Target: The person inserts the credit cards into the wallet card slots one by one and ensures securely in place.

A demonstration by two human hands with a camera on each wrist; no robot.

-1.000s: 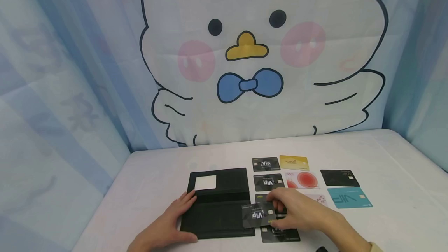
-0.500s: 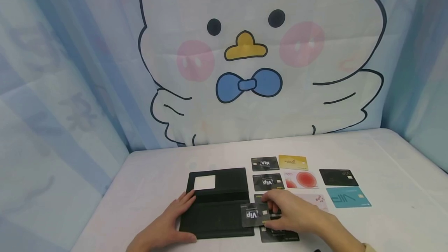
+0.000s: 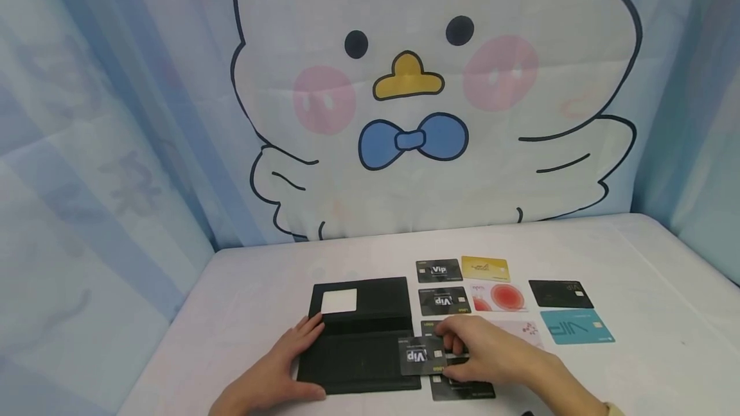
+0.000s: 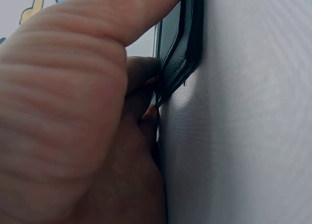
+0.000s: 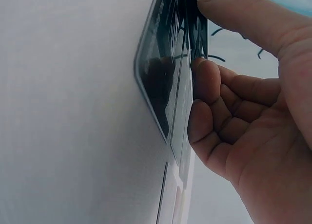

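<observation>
A black wallet [image 3: 358,364] lies unfolded on the table, with a white square [image 3: 339,301] on its far half. My left hand [image 3: 283,364] rests at the wallet's left edge, fingers extended onto it and thumb along the near corner. The left wrist view shows that thumb over the wallet's edge [image 4: 183,48]. With my right hand [image 3: 497,352] I pinch a black VIP card [image 3: 421,356] by its right end. The card's left part overlaps the wallet's right edge; whether it touches is unclear. In the right wrist view, the thumb and fingertips hold this card [image 5: 196,29].
Right of the wallet more black VIP cards [image 3: 444,301] stand in a column, the nearer ones partly covered by my right hand. Beside them lie a gold card [image 3: 485,268], a red-circle card [image 3: 500,297], a pink-patterned card [image 3: 527,331], a black card [image 3: 561,294] and a teal card [image 3: 577,327].
My right hand and the pinched card have shifted slightly left, a little further over the wallet, and are nearly still since half a second ago. The left hand stays in place.
</observation>
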